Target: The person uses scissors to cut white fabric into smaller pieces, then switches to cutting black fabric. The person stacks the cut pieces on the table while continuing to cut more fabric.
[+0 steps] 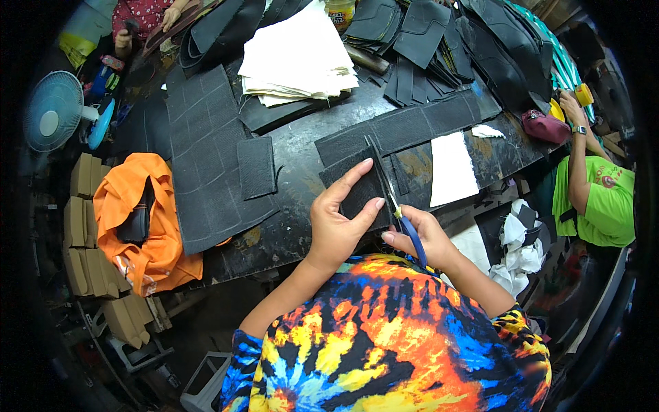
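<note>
My left hand (342,213) grips a black piece of fabric (355,180) near the table's front edge, thumb and fingers on its top face. Blue-handled scissors (414,237) are in my right hand (429,237), fingers closed round the handles. Their blades point away from me along the right edge of the black piece. A thin dark strip (398,173) lies just right of the blades. Behind it rests a long black chalk-marked strip (412,125). To the left, a small black rectangle (257,167) sits on a large sheet of black chalk-lined material (206,147).
White sheets (295,55) are stacked at the back, beside black cut pieces (419,31). A white piece (453,168) lies to the right. An orange bag (141,213) and a fan (58,113) stand left. Two other people work at the table, one in green (600,192).
</note>
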### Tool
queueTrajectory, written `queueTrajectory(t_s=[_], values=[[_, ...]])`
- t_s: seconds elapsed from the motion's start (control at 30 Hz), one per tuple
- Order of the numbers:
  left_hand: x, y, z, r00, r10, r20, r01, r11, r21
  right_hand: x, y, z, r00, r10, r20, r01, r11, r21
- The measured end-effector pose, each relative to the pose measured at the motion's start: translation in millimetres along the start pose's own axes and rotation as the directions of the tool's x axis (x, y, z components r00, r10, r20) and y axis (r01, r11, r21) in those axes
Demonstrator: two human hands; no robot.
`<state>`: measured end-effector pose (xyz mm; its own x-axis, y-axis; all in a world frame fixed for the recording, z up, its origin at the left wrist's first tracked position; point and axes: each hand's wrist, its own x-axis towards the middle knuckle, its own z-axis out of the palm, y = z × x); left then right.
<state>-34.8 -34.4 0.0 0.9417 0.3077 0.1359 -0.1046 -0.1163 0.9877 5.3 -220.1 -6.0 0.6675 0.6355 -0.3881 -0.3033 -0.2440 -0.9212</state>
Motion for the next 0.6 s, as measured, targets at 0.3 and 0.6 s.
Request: queueTrajectory(t_s=[0.3, 0.6], values=[[45.1, -16.7, -121.1, 0.936, 0.172, -0.308, -0.021, 0.898, 0.439, -15.0, 12.0, -42.9, 0.939, 0.254, 0.231, -0.331, 0.849, 0.412], [58.4, -24.0, -113.8, 0.883, 0.438, -0.167, -0.197, 0.669, 0.717, 8.9, 10.7, -35.3, 0.962, 0.225, 0.155, -0.253, 0.946, 0.201]])
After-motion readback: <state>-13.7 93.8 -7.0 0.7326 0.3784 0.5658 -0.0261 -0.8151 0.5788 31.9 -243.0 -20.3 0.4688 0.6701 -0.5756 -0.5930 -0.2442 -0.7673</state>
